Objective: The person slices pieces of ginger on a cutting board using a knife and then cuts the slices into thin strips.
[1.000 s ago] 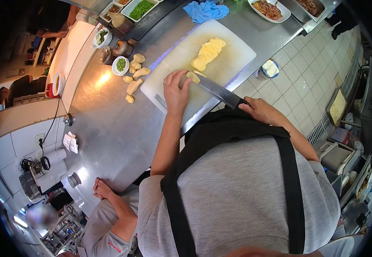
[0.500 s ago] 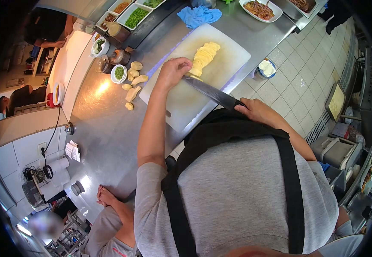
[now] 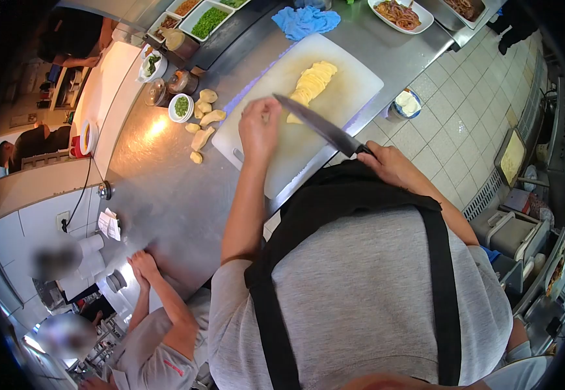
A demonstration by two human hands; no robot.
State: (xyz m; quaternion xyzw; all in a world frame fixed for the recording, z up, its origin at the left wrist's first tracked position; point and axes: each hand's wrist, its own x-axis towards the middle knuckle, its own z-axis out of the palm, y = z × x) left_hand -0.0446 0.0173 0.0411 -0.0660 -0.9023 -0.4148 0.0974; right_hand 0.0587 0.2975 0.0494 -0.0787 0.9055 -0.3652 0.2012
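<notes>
A white cutting board (image 3: pixel 357 78) lies on the steel counter. Along it runs a row of thin, pale yellow slices (image 3: pixel 315 81), with one small piece (image 3: pixel 293 119) apart at the near end. My right hand (image 3: pixel 390 162) is wrapped round the black handle of a large kitchen knife (image 3: pixel 321 123). The blade slants over the board, its tip close to the fingers of my left hand (image 3: pixel 259 120). That hand hovers at the board's left side with fingers curled in; whether anything is between them is hidden. Several peeled, knobbly yellow pieces (image 3: pixel 201 138), perhaps ginger, lie left of the board.
A blue cloth (image 3: pixel 305 24) sits beyond the board. Bowls of chopped greens (image 3: pixel 181 106), jars (image 3: pixel 183 81) and a dish of sliced onions (image 3: pixel 401 14) stand around. A container (image 3: pixel 404 104) is right of the counter edge. A co-worker's hands (image 3: pixel 142 263) rest at the counter's lower left.
My left hand has drawn back from the slices, toward me. The knife has lifted and its tip has swung away from me. The co-worker at lower left has leaned further over the counter.
</notes>
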